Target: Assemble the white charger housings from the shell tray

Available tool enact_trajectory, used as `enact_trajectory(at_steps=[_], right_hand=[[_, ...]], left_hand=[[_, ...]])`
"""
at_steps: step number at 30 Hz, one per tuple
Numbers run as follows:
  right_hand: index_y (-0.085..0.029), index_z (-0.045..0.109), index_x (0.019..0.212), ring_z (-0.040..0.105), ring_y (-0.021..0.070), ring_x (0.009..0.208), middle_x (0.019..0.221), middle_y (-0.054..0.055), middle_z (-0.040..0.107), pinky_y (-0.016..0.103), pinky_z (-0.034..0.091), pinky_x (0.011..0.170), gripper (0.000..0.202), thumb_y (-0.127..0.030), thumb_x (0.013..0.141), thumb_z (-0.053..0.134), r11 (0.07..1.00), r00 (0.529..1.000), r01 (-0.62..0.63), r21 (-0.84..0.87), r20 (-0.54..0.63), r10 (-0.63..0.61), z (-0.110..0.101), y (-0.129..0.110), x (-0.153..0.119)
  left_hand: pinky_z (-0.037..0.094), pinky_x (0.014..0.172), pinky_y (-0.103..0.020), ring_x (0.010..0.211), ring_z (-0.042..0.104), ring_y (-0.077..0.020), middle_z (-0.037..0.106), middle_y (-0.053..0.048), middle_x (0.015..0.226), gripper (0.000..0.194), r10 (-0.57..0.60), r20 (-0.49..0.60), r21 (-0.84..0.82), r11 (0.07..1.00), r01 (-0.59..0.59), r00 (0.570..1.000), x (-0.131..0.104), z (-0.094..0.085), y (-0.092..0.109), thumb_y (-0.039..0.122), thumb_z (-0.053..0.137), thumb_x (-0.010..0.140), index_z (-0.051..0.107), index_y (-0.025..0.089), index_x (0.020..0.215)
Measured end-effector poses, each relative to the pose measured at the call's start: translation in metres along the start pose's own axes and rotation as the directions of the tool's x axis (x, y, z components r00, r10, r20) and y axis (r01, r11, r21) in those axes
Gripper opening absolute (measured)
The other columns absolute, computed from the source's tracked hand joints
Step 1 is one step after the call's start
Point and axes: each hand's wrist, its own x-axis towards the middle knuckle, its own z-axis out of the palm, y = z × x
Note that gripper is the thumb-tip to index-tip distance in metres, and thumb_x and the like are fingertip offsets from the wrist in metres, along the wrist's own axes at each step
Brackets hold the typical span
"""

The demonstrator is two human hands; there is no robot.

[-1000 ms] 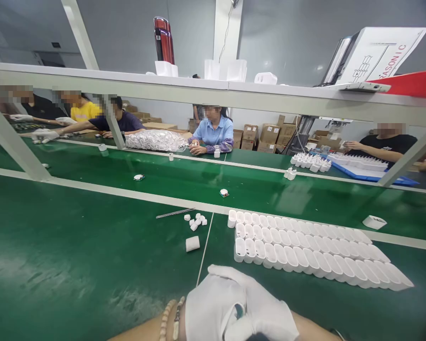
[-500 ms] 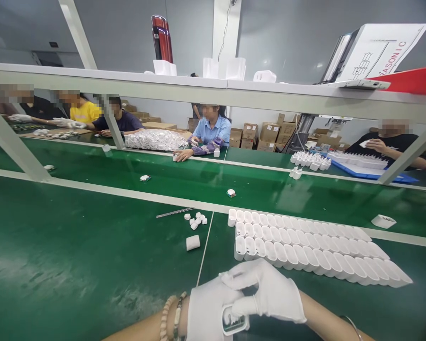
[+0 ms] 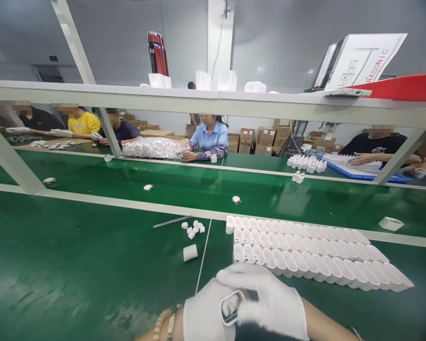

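Both my hands wear white gloves and meet at the bottom middle of the head view. My left hand (image 3: 203,310) is closed around a small white plastic housing (image 3: 230,309), its rounded opening turned up towards me. Something pale sits inside that opening, too small to make out. My right hand (image 3: 271,298) arches over from the right, its fingertips against the left hand. Its blurred thumb is at the right side of the opening; whether it grips anything is hidden. Just beyond stand rows of similar open white housings (image 3: 305,263).
Left of the rows lie a white padded piece (image 3: 190,253), several small white blocks (image 3: 192,230) and thin metal tweezers (image 3: 172,221). A green belt (image 3: 199,194) carries small parts (image 3: 236,200). A shelf beam (image 3: 184,100) crosses above. Co-workers (image 3: 211,137) sit opposite.
My right thumb has drawn back from inside the housing's opening to its side. The housing has tilted slightly in my left hand. Parts on the belt have shifted right, and the whole view has tipped up a little.
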Motion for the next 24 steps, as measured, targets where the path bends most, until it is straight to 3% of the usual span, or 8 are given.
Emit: enact_trajectory(at_steps=[3,5,8,10,13,15,20,24], right_hand=[[-0.024,0.074,0.094,0.056,0.0266,0.11,0.11,0.006,0.065,0.036,0.044,0.096,0.023,-0.031,0.074,0.082,0.978,0.992,0.123,-0.166,-0.011,-0.126,-0.005,-0.005,0.006],[-0.022,0.07,0.084,0.057,0.0224,0.104,0.101,0.003,0.066,0.033,0.045,0.09,0.015,-0.014,0.074,0.078,0.967,0.986,0.123,-0.224,-0.08,-0.144,-0.015,-0.004,0.014],[-0.021,0.065,0.086,0.061,0.0144,0.089,0.094,-0.001,0.065,0.026,0.048,0.079,0.015,-0.008,0.079,0.066,0.956,0.96,-0.096,-0.278,-0.281,0.014,-0.055,0.008,0.033],[-0.02,0.065,0.096,0.062,0.0155,0.092,0.099,0.0,0.066,0.028,0.049,0.083,0.009,-0.02,0.087,0.064,0.879,0.9,-0.327,-0.346,-0.398,0.178,-0.095,0.023,0.05],[-0.015,0.065,0.104,0.063,0.0187,0.091,0.103,0.004,0.066,0.035,0.052,0.081,0.021,-0.033,0.093,0.062,0.773,0.83,-0.5,-0.391,-0.472,0.298,-0.15,0.054,0.073],[-0.016,0.064,0.108,0.064,0.0189,0.094,0.109,0.006,0.065,0.037,0.054,0.083,0.023,-0.034,0.095,0.061,0.684,0.779,-0.598,-0.417,-0.502,0.375,-0.172,0.076,0.083],[-0.015,0.063,0.117,0.051,0.0284,0.125,0.134,0.01,0.056,0.054,0.04,0.106,0.031,-0.03,0.091,0.067,0.548,0.722,-0.684,-0.48,-0.554,0.415,-0.178,0.117,0.107],[-0.016,0.062,0.12,0.049,0.0291,0.128,0.137,0.011,0.054,0.055,0.037,0.108,0.032,-0.029,0.092,0.066,0.641,0.767,-0.611,-0.464,-0.547,0.335,-0.163,0.132,0.12]], left_hand=[[0.048,0.1,-0.038,0.11,0.063,-0.0285,0.07,-0.006,0.107,0.034,0.129,0.038,-0.013,0.992,-0.128,0.991,0.007,-0.01,0.005,0.015,0.067,0.066,0.069,0.02,0.1],[0.051,0.093,-0.034,0.098,0.066,-0.0242,0.068,-0.004,0.098,0.042,0.104,-0.06,0.028,0.994,-0.103,0.993,0.015,-0.019,0.002,0.009,0.063,0.064,0.066,0.019,0.105],[0.053,0.077,-0.028,0.074,0.064,-0.0167,0.065,0.002,0.085,0.064,-0.069,-0.27,0.275,0.95,0.146,0.96,0.032,-0.039,-0.004,0.006,0.057,0.066,0.054,0.023,0.128],[0.051,0.077,-0.029,0.079,0.065,-0.018,0.066,0.0,0.093,0.065,-0.094,-0.334,0.493,0.831,0.259,0.938,0.045,-0.051,-0.004,0.009,0.057,0.072,0.051,0.028,0.134],[0.049,0.088,-0.035,0.099,0.065,-0.0246,0.067,-0.005,0.11,0.052,-0.047,-0.31,0.631,0.737,0.243,0.949,0.067,-0.061,-0.001,0.018,0.06,0.078,0.058,0.03,0.129],[0.049,0.088,-0.037,0.1,0.066,-0.0272,0.069,-0.007,0.109,0.043,-0.054,-0.291,0.66,0.712,0.241,0.955,0.083,-0.059,-0.001,0.021,0.06,0.079,0.063,0.027,0.122],[0.051,0.082,-0.038,0.097,0.069,-0.0296,0.072,-0.016,0.102,0.023,-0.119,-0.302,0.703,0.643,0.305,0.946,0.116,-0.05,-0.007,0.015,0.053,0.087,0.069,0.015,0.103],[0.05,0.079,-0.042,0.088,0.07,-0.031,0.072,-0.019,0.094,0.031,-0.113,-0.345,0.68,0.653,0.332,0.932,0.106,-0.052,-0.009,0.015,0.038,0.095,0.067,0.011,0.103]])
